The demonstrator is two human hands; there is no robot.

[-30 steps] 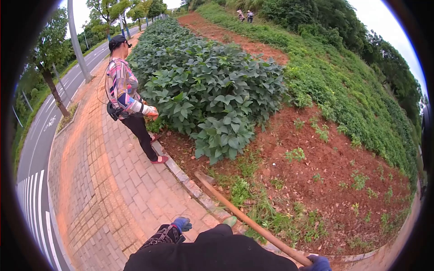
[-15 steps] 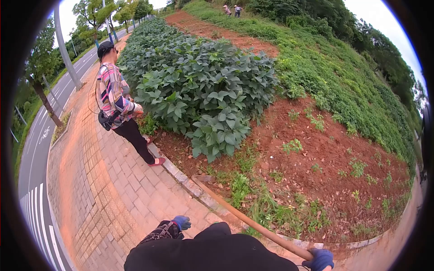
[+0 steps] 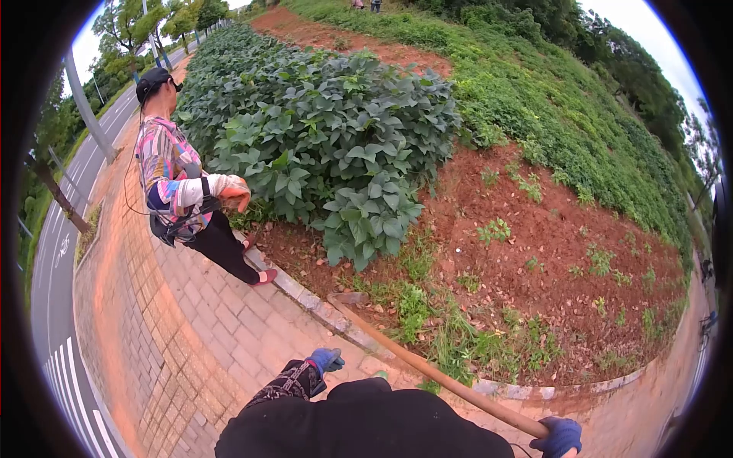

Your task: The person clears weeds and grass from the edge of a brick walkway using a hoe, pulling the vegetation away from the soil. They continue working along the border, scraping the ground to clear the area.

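Both hands wear blue knitted gloves and are well apart. At the bottom edge the right hand is clenched round the near end of a wooden tool handle, a long, smooth, round, pale brown pole. The pole slants away to the upper left, crossing a kerb of grey stone blocks. Its far end carries a flat, dull head lying on the soil just past the kerb. The left hand, at the end of a dark patterned sleeve, hangs free over the brick pavement, touching nothing; how far its fingers are curled cannot be told. The pavement is laid in small reddish rectangular blocks. Beyond the kerb lies crumbly red earth with tufts of grass, then a dense mound of broad, heart-shaped green leaves. Another person stands on the pavement in a bright striped shirt, black cap and orange glove.
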